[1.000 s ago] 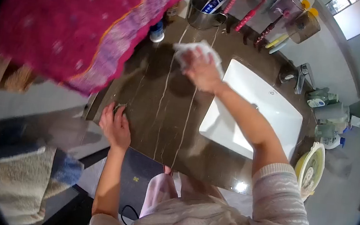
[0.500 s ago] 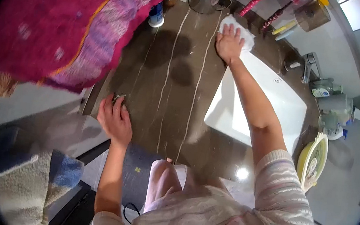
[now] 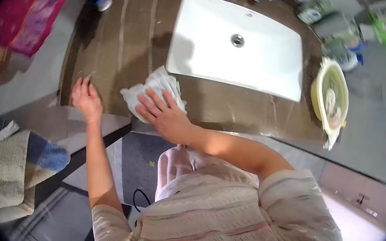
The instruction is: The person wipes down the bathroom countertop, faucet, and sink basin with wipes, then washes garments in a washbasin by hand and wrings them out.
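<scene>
I am holding my left arm point(image 3: 99, 167) out ahead and to my left, its forearm lying nearly straight up to the wrist point(image 3: 93, 119). My left hand point(image 3: 88, 101) is resting loosely, the left fingers point(image 3: 85, 84) bending slightly and pointing forward. I am bending my right arm point(image 3: 242, 153) at the elbow, its forearm crossing in front of me. My right hand point(image 3: 169, 117) is pressing palm down, the right fingers point(image 3: 158, 98) spreading apart and pointing forward and leftward. My two hands are staying apart.

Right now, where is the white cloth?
In the head view, the white cloth lies under the right hand on the brown counter, by the sink's front-left corner.
</scene>
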Available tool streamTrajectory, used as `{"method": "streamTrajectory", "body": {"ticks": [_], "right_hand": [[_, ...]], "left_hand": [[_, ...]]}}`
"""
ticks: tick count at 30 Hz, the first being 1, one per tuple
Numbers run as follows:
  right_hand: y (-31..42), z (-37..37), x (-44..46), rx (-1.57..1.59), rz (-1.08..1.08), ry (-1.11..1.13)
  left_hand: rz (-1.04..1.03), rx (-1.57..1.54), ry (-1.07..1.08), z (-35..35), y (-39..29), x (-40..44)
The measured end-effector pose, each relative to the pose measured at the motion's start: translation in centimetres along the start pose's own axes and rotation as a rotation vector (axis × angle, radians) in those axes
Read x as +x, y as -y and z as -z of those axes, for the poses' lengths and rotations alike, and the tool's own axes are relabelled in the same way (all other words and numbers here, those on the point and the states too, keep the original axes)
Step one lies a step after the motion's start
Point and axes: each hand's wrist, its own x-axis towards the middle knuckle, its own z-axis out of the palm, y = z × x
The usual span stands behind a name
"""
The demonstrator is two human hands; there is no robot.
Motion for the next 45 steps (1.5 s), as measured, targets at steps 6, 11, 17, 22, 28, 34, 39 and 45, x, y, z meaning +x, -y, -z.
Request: {"method": "streamTrajectory", "body": {"ticks": [6,11,17,22,28,34,39,45], "right_hand": [[-7.8,6.3,-15.9,-0.044,-0.27,0.236],[-14.2,9.7,-28.1,-0.084,-0.513,0.348],[-16.4,11.7,-37.3,-0.008,-0.527,0.211],[-17.2,10.0,-38.6,0.241,-0.623,-0.083],[-13.3,12.3,-27.0,2.116,-0.81,-0.543],[-13.7,8.8,-25.1,1.428,-0.672,-0.67],[-17.5,10.0,-30.3,0.487,-0.901,-0.571],[-20.4,6.3,-33.2,-0.151,-0.729,-0.328]], "left_hand": [[-0.007,0.073,0.101,0.0,0.4,0.0],[0.188,0.009,0.353,3.1,-3.9,-0.9],[0.038,-0.166,0.333,7.4,-11.0,-6.1],[0.079,-0.177,0.373,11.2,-12.1,-10.5],[0.06,-0.285,0.442,13.4,-17.2,-10.1],[-0.185,-0.524,0.428,12.8,-30.8,-8.9],[-0.572,-0.433,0.373,3.8,-42.1,-12.9],[-0.268,-0.059,0.688,4.2,-37.7,-9.7]]}}
